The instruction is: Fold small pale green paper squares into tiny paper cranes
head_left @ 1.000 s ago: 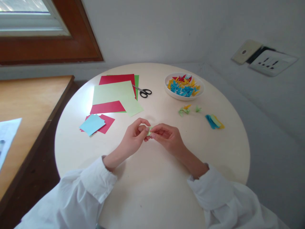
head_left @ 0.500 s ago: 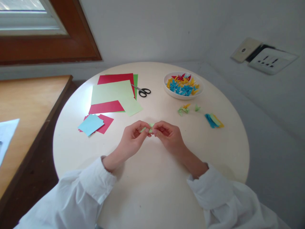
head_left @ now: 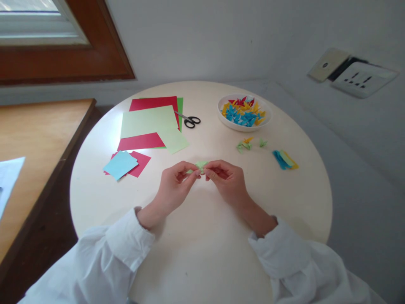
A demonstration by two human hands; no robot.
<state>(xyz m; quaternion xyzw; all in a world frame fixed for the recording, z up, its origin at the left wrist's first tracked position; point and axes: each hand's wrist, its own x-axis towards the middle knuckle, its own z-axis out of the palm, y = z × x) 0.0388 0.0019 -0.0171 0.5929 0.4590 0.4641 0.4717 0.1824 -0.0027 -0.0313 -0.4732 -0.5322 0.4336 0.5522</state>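
A small light green folded paper [head_left: 201, 165] is pinched between my two hands above the middle of the round table [head_left: 196, 257]. My left hand [head_left: 176, 182] grips its left side between thumb and forefinger. On the other side, my right hand [head_left: 227, 180] holds it in the same kind of pinch. Fingertips cover much of the paper, so its exact folds cannot be made out. Beyond my right hand lie several small folded paper cranes [head_left: 245, 145], green and yellow.
A white dish [head_left: 228, 125] of red, yellow and blue folded cranes stands at the back right. Folded paper strips [head_left: 284, 160] lie right. Black-handled scissors [head_left: 190, 122] rest by large coloured sheets [head_left: 148, 120]. Blue and red paper squares [head_left: 122, 165] lie left.
My right hand has shifted slightly to the right, and a little more of the green paper shows between the fingers. Both hands keep their pinch.
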